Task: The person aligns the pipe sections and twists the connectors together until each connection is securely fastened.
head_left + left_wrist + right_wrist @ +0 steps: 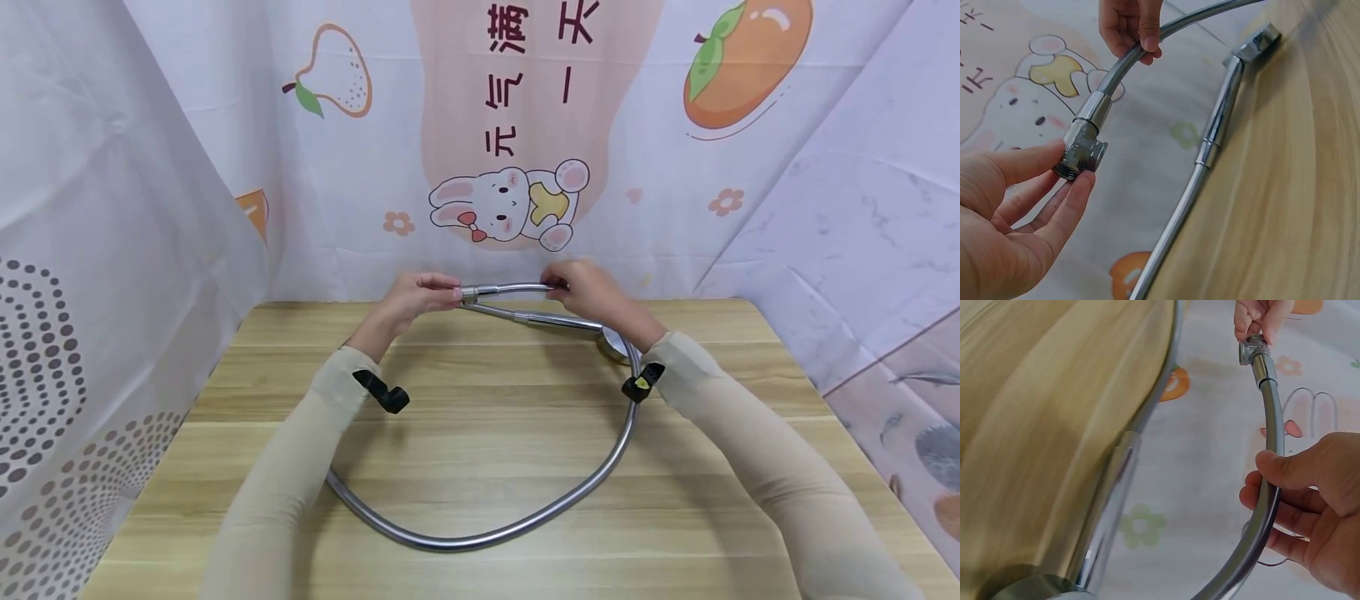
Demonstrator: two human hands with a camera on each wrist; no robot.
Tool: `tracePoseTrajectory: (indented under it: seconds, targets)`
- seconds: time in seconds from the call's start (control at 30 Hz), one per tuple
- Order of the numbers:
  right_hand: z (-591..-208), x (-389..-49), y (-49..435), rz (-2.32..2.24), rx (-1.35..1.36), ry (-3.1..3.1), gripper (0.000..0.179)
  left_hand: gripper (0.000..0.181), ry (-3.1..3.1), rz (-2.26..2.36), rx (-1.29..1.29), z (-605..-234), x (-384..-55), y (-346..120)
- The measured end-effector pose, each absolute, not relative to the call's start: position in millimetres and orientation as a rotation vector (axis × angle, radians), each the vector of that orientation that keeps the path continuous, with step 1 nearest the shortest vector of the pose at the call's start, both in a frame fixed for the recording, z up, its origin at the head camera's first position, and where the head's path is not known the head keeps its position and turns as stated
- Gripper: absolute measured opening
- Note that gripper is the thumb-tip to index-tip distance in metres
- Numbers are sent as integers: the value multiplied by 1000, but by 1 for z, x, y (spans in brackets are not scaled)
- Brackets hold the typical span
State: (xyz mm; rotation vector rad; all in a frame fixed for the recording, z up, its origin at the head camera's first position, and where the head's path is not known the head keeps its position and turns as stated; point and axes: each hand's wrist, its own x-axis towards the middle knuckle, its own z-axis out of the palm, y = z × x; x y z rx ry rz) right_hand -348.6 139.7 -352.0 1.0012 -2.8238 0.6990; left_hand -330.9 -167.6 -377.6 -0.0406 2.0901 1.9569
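Near the table's far edge, my left hand [408,302] pinches a chrome hose connector [1082,149] between thumb and fingers; its threaded open end shows. My right hand [587,286] grips the grey metal shower hose [1272,425] a short way along from that connector. Just in front of both hands lies the hand shower's chrome handle [558,320], joined to hose at its left end. Its round shower head [615,345] rests at the handle's right, partly covered by my right arm.
The hose loops widely over the wooden table [480,433], passing under both forearms. A printed cloth [337,192] hangs behind the far edge, with more cloth at both sides. Each wrist carries a black strap with a small camera [392,398].
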Motion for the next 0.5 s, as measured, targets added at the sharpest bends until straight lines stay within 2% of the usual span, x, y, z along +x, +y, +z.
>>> tracePoseTrajectory:
  seconds: [0.5]
  targets:
    - [-383, -363, 138, 665, 1008, -2860, 12, 44, 2085, 1903, -145, -406, -349, -162]
